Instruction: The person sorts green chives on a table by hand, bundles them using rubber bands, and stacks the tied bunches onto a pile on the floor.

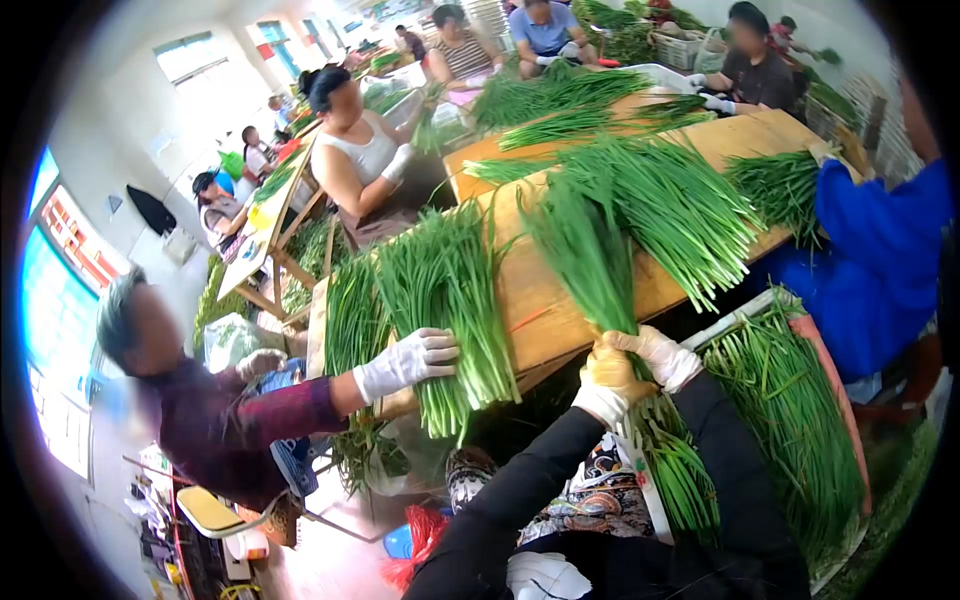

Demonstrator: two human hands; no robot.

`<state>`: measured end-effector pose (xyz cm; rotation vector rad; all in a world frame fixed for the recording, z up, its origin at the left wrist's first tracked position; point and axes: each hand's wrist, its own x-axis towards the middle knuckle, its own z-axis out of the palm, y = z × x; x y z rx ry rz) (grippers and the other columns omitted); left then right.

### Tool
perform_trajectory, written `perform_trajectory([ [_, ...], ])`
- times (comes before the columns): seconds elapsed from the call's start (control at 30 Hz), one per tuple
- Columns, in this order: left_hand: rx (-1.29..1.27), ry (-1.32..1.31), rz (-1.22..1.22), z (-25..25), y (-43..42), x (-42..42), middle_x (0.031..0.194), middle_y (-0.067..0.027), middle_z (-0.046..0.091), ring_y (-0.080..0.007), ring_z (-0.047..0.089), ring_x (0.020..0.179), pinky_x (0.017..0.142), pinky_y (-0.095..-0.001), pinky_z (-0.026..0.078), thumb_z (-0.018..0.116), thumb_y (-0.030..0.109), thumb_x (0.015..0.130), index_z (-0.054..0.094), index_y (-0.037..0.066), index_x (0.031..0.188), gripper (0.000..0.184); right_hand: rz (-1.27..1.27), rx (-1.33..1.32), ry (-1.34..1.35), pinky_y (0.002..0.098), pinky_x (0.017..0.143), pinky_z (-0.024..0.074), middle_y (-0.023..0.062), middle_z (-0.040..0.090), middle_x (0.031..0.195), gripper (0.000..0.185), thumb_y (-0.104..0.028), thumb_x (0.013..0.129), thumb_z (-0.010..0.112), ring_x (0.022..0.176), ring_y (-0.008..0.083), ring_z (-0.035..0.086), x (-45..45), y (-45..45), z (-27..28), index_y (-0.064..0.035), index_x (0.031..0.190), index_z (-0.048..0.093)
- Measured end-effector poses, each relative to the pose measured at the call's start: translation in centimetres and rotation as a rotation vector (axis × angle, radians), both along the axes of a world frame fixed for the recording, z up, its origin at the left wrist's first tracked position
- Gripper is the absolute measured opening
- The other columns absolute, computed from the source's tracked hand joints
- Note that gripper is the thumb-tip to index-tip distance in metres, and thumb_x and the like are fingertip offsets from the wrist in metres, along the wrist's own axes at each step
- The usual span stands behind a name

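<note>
My left hand (612, 378), in a yellowed glove, is closed around the lower end of a bunch of garlic chives (588, 255). Beside it my right hand (662, 358), gloved in white, grips the same bunch near its base. The long green leaves fan away from me over the wooden table (535, 335), slightly blurred. To the right of this bunch lies a large pile of chives (670, 210) with pale stem ends toward me. Below my hands more chives (675, 465) sit at my lap.
A crate of chives (785, 430) stands at my right. On the left, a co-worker's gloved hand (408, 365) rests on another pile (445, 300). A person in blue (870, 235) works at right; several others sit or stand around the tables. A red plastic bundle (418, 545) lies below.
</note>
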<state>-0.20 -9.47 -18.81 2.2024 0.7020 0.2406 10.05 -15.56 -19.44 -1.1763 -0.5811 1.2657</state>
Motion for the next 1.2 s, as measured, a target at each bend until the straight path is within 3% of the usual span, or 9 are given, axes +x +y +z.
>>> perform_trajectory([
  [0.07, 0.177, 0.316, -0.051, 4.1, -1.2, -0.9, 0.119, -0.0205, 0.038, -0.0335, 0.038, 0.114, 0.092, -0.0392, 0.035, 0.077, 0.047, 0.046, 0.024, -0.001, 0.124, 0.106, 0.017, 0.077, 0.060, 0.0275, 0.084, 0.0391, 0.0047, 0.058, 0.099, 0.047, -0.028, 0.071, 0.070, 0.090, 0.0130, 0.052, 0.5, 0.4, -1.1, -0.0049, 0.109, 0.054],
  [0.17, 0.201, -0.024, -0.100, 2.7, 0.1, -1.9, 0.119, -0.0234, 0.039, -0.0355, 0.040, 0.111, 0.093, -0.0393, 0.035, 0.076, 0.053, 0.046, 0.025, -0.004, 0.124, 0.110, -0.060, 0.041, 0.409, 0.0288, 0.075, 0.0458, 0.0052, 0.060, 0.089, 0.039, -0.021, 0.075, 0.064, 0.081, 0.0148, 0.057, -2.0, -1.0, 3.6, -0.0024, 0.107, 0.054],
  [0.23, -0.604, -0.354, 0.110, -1.5, 2.6, -0.9, 0.089, -0.0133, 0.059, -0.0218, 0.057, 0.073, 0.067, -0.0301, 0.046, 0.069, 0.046, 0.066, 0.047, -0.007, 0.106, 0.070, 0.000, 0.079, 0.323, 0.0260, 0.067, 0.0476, 0.0048, 0.060, 0.084, 0.040, -0.024, 0.073, 0.066, 0.073, 0.0144, 0.058, -0.6, -1.8, 1.1, -0.0019, 0.105, 0.054],
  [0.37, -0.984, -0.491, 0.075, 0.3, 4.0, -0.4, 0.080, -0.0048, 0.060, -0.0144, 0.056, 0.066, 0.059, -0.0261, 0.046, 0.069, 0.036, 0.071, 0.055, -0.001, 0.099, 0.049, -0.099, 0.037, 0.054, 0.0244, 0.063, 0.0467, 0.0036, 0.058, 0.085, 0.037, -0.015, 0.070, 0.067, 0.071, 0.0123, 0.057, -2.9, -1.9, 2.3, -0.0005, 0.101, 0.053],
  [0.5, -0.915, -0.685, -0.124, 4.0, 3.5, -1.5, 0.093, -0.0067, 0.058, -0.0162, 0.056, 0.081, 0.071, -0.0285, 0.046, 0.077, 0.027, 0.063, 0.052, 0.002, 0.104, 0.054, -0.213, 0.266, -0.457, 0.0255, 0.070, 0.0473, 0.0048, 0.059, 0.087, 0.050, -0.011, 0.061, 0.078, 0.078, 0.0122, 0.057, -3.1, -1.6, 0.2, -0.0003, 0.103, 0.051],
  [0.7, -0.524, -0.993, -0.248, 14.0, 4.5, 1.6, 0.101, -0.0051, 0.053, -0.0155, 0.051, 0.091, 0.079, -0.0285, 0.044, 0.080, 0.011, 0.051, 0.037, 0.002, 0.116, 0.078, -0.294, 0.446, -0.838, 0.0295, 0.077, 0.0482, 0.0106, 0.060, 0.098, 0.051, -0.005, 0.054, 0.079, 0.089, 0.0178, 0.058, -1.7, 1.3, 13.3, -0.0011, 0.100, 0.056],
  [0.87, -0.462, -1.006, -0.514, 22.0, 8.0, 5.8, 0.108, -0.0067, 0.050, -0.0164, 0.049, 0.099, 0.085, -0.0306, 0.043, 0.081, 0.004, 0.046, 0.029, 0.003, 0.121, 0.092, -0.285, 0.472, -0.647, 0.0276, 0.070, 0.0475, 0.0072, 0.062, 0.088, 0.040, -0.009, 0.061, 0.074, 0.077, 0.0143, 0.058, 2.2, 3.8, 19.7, -0.0008, 0.097, 0.057],
  [1.1, -0.023, -0.724, -0.478, 14.4, 11.9, 4.0, 0.118, -0.0137, 0.046, -0.0253, 0.047, 0.107, 0.093, -0.0348, 0.038, 0.085, 0.014, 0.046, 0.025, 0.001, 0.126, 0.101, -0.280, 0.614, -1.187, 0.0316, 0.091, 0.0399, 0.0105, 0.048, 0.116, 0.066, -0.016, 0.067, 0.072, 0.105, 0.0195, 0.049, 5.9, 8.8, 8.8, -0.0020, 0.121, 0.037],
  [1.2, -0.372, -0.585, -0.400, 8.5, 12.4, 4.4, 0.113, -0.0107, 0.051, -0.0215, 0.047, 0.105, 0.091, -0.0331, 0.040, 0.085, 0.014, 0.048, 0.037, 0.000, 0.120, 0.088, -0.178, 0.570, -1.254, 0.0292, 0.092, 0.0380, 0.0098, 0.045, 0.120, 0.072, -0.004, 0.067, 0.069, 0.107, 0.0168, 0.046, 5.7, 8.9, 4.6, -0.0024, 0.127, 0.028],
])
